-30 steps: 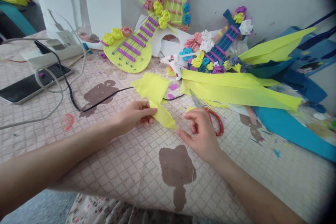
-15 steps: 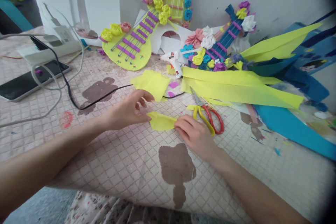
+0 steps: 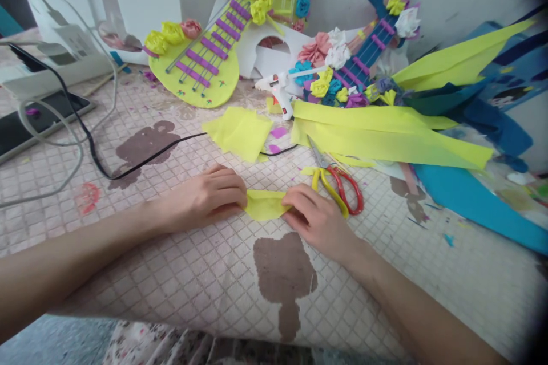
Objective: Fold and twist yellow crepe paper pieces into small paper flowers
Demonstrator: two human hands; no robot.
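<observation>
A small yellow paper piece stretches between my two hands, just above the quilted cloth. Its left end is pinched by my left hand, fingers closed. My right hand grips the right end between thumb and fingers. Beyond my hands lies a stack of yellow paper squares. Scissors with red and yellow handles rest just beyond my right hand. Farther back is a white glue gun, next to long yellow paper strips.
Paper-flower guitars, one yellow and one blue, stand along the wall. At the left are a phone, a power strip and loose cables. Blue paper lies at the right.
My left hand has closed on the left end of the small yellow piece; its fingers were spread before. The piece now looks straighter between my hands. The view has shifted slightly.
</observation>
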